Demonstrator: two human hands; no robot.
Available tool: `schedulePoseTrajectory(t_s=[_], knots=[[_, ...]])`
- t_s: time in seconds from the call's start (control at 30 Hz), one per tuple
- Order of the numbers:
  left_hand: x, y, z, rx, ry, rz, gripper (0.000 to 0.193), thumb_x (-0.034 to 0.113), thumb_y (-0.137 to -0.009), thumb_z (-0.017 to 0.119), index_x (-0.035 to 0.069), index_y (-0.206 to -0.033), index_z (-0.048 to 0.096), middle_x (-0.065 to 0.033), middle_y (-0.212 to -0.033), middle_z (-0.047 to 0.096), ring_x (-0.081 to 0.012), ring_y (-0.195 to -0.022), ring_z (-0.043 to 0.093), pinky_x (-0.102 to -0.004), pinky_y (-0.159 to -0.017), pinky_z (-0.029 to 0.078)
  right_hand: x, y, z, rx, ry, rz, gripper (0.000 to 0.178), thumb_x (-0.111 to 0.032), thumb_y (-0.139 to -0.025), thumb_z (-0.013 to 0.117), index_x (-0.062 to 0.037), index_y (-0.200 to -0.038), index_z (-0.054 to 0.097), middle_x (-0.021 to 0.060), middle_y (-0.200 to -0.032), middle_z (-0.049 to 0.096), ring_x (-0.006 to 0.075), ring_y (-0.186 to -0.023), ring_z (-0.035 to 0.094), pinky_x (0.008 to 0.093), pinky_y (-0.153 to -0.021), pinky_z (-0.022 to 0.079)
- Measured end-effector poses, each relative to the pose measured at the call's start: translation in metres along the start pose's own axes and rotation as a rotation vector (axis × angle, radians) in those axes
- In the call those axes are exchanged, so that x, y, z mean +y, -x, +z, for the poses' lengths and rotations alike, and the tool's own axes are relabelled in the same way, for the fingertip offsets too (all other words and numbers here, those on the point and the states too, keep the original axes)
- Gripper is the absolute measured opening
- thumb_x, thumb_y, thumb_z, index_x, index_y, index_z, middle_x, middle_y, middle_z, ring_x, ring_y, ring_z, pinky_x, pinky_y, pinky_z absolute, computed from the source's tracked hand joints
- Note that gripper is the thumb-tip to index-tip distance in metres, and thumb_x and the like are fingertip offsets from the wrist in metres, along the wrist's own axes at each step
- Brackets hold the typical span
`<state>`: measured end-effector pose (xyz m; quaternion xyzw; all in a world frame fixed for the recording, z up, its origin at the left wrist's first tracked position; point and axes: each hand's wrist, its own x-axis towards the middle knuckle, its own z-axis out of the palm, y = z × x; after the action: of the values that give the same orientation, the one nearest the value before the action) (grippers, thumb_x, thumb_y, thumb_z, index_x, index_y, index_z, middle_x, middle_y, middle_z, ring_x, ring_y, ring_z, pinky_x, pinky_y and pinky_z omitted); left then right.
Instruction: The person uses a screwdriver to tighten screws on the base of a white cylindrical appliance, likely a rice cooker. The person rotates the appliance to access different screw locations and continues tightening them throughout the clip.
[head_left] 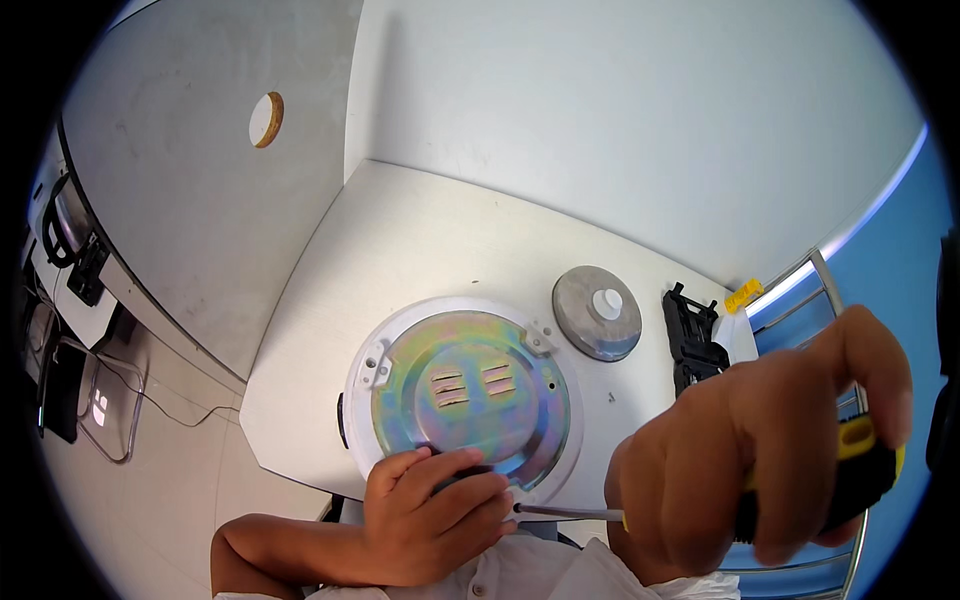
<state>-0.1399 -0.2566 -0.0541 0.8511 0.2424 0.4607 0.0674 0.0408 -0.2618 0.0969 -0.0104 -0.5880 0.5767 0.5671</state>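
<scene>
A round white appliance (362, 432) lies with its shiny, rainbow-tinted metal base plate (470, 350) facing up, slots cut in the middle. My left hand (435, 515) is bent over its near rim, fingers pressed on the plate; the thumb is hidden. In my right hand (740, 450) is a screwdriver (570, 514) with a black and yellow handle, held nearly level. Its tip meets the near right rim, close to my left fingertips. Whether a screw sits there I cannot make out. Small white brackets (375, 366) stand on the rim.
A round grey metal lid (575, 310) with a white knob lies right of the appliance. Beyond it are a black tool case (690, 335) and a yellow object (743, 295). A small screw-like piece (611, 398) lies on the white table (430, 225). Grey panels enclose the back and left.
</scene>
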Motion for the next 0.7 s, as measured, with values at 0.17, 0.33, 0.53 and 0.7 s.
schedulePoseTrajectory(t_s=[0.17,0.33,0.53,0.7], knots=[[0.001,0.0,0.0,0.005,-0.001,-0.003,0.023,0.026,-0.068,0.073,0.017,-0.088,0.068,0.0036,-0.102,0.064,-0.0191,-0.102,0.061,-0.0358,-0.087,0.04,0.006,-0.007,-0.007,-0.086,-0.038,-0.058,0.016,-0.019,-0.101,0.047,-0.0127,-0.115,0.044,0.0115,-0.067,0.058,0.0166,-0.033,0.04,0.027,-0.028,0.033],[0.002,0.001,0.0,0.004,0.002,-0.006,0.022,0.026,-0.069,0.073,0.018,-0.089,0.068,0.0039,-0.102,0.064,-0.0189,-0.102,0.061,-0.0353,-0.088,0.04,0.006,-0.025,-0.022,-0.477,-0.325,0.167,0.016,-0.026,-0.097,0.057,-0.0167,-0.109,0.062,0.0083,-0.067,0.056,0.0115,-0.037,0.04,0.0221,-0.033,0.032],[0.0,0.001,0.001,0.009,0.0,0.003,0.021,0.026,-0.069,0.073,0.018,-0.088,0.068,0.0041,-0.101,0.064,-0.0188,-0.102,0.062,-0.0343,-0.087,0.039,0.003,-0.024,-0.021,-0.533,-0.377,0.329,0.016,-0.027,-0.098,0.057,-0.0155,-0.108,0.063,0.009,-0.066,0.055,0.0127,-0.037,0.041,0.0234,-0.033,0.032],[-0.001,-0.001,0.001,0.021,-0.006,0.014,0.022,0.025,-0.069,0.074,0.017,-0.088,0.068,0.0033,-0.101,0.064,-0.0196,-0.1,0.063,-0.033,-0.079,0.042,0.008,-0.019,-0.014,-0.463,-0.369,0.259,0.015,-0.024,-0.099,0.054,-0.0146,-0.108,0.06,0.0097,-0.067,0.056,0.013,-0.037,0.042,0.0235,-0.031,0.031]])
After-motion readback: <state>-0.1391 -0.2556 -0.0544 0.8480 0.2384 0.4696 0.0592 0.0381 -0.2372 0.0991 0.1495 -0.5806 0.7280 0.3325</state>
